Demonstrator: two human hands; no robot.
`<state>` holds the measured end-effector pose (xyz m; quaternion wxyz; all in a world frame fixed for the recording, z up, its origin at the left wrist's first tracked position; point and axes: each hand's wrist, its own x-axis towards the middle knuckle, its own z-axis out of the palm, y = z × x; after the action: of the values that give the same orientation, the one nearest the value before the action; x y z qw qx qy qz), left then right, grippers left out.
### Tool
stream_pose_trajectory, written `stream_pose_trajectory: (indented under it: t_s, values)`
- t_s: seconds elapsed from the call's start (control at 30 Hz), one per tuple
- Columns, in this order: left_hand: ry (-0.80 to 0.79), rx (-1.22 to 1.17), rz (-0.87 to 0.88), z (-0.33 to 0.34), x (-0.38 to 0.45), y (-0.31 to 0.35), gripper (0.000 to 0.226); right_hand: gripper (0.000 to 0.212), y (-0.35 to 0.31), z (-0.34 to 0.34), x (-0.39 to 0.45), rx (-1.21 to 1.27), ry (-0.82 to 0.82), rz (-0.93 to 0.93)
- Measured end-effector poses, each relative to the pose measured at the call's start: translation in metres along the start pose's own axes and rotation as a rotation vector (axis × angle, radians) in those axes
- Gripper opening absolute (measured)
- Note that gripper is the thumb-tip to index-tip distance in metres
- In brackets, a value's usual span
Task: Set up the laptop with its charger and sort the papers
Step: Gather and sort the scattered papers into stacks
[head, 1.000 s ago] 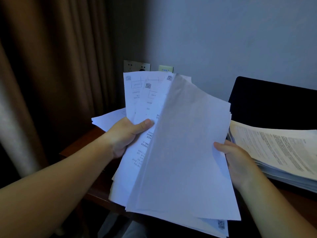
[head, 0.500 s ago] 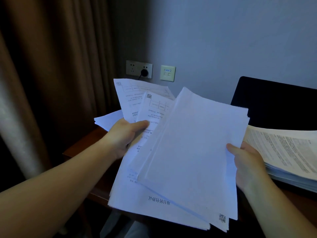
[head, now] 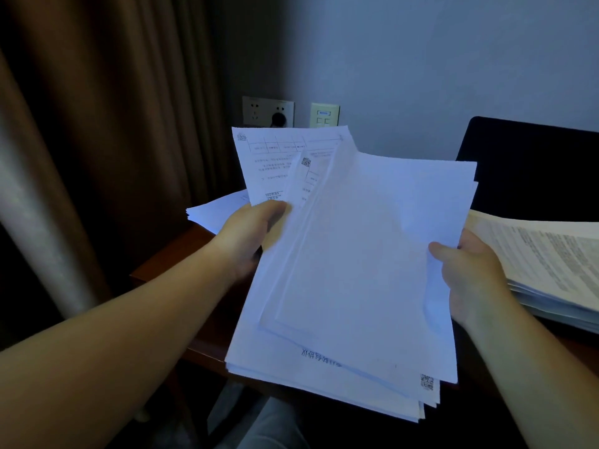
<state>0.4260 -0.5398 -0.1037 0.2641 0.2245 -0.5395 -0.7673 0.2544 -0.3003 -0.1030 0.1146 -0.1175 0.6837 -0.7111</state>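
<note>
The fanned sheaf of white printed sheets [head: 353, 270] hides the left hand's [head: 249, 238] fingers, all of the right hand [head: 470, 273] but its thumb, and much of the dark reddish wooden desk [head: 168, 257]. Its print is too small to read. The black laptop screen [head: 534, 166] and the thick stack of printed pages [head: 544, 264] are cut off at the right edge.

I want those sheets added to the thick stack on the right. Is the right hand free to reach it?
Probably not yet: the right hand grips the fanned papers, though the thick stack lies just beside it, nothing between.
</note>
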Motion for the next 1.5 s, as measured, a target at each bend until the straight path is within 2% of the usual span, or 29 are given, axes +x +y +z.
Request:
stream_pose_trajectory:
  t_s: [0.13,0.37,0.47,0.57,0.63,0.73,0.8,0.9,0.93,1.0,1.1,1.17,1.3,1.4,1.5]
  values:
    - [-0.067,-0.021,0.002,0.002,-0.002,-0.003,0.038,0.037,0.001,-0.002,-0.001,-0.043,0.032,-0.062]
    - [-0.093,-0.153,-0.044,0.001,-0.003,-0.006,0.035,0.031,0.002,-0.012,0.005,-0.022,0.165,-0.102]
    - [-0.111,-0.260,-0.113,0.001,-0.002,-0.006,0.038,0.034,-0.002,-0.013,0.005,-0.001,0.114,-0.053]
    - [-0.102,-0.305,-0.138,0.003,-0.002,-0.006,0.045,0.036,-0.006,-0.013,0.002,0.036,-0.042,-0.011]
    - [-0.037,-0.225,-0.084,0.003,-0.002,-0.006,0.037,0.036,-0.006,-0.011,-0.001,0.009,-0.123,-0.010]
    - [0.052,-0.067,0.003,0.006,-0.002,-0.005,0.027,0.039,-0.005,-0.008,-0.005,-0.021,-0.094,-0.056]
    - [0.128,0.042,0.061,0.008,-0.002,-0.005,0.026,0.037,-0.004,-0.006,-0.006,-0.015,-0.139,-0.051]
    - [0.161,0.104,0.115,0.012,-0.004,-0.005,0.018,0.037,0.000,-0.006,-0.008,-0.062,-0.272,-0.012]
    - [0.157,0.102,0.113,0.012,-0.005,-0.004,0.016,0.038,0.002,-0.006,-0.008,-0.113,-0.272,-0.017]
    - [0.151,0.059,0.096,0.012,-0.005,-0.003,0.019,0.038,0.007,-0.008,-0.006,-0.177,-0.156,-0.051]
    - [0.145,-0.018,0.072,0.005,-0.002,0.000,0.024,0.034,0.010,-0.010,-0.001,-0.154,0.102,-0.126]
    - [0.159,-0.060,0.058,-0.003,0.000,0.002,0.023,0.032,0.010,-0.012,0.001,-0.139,0.206,-0.166]
    - [0.193,-0.091,0.022,-0.012,0.003,0.002,0.024,0.034,0.008,-0.015,0.003,-0.115,0.268,-0.193]
    - [0.195,-0.104,0.005,-0.014,0.003,0.003,0.022,0.038,0.009,-0.018,0.005,-0.049,0.268,-0.161]
    - [0.200,-0.096,0.000,-0.011,0.002,0.002,0.020,0.033,0.008,-0.014,0.007,0.060,0.292,-0.105]
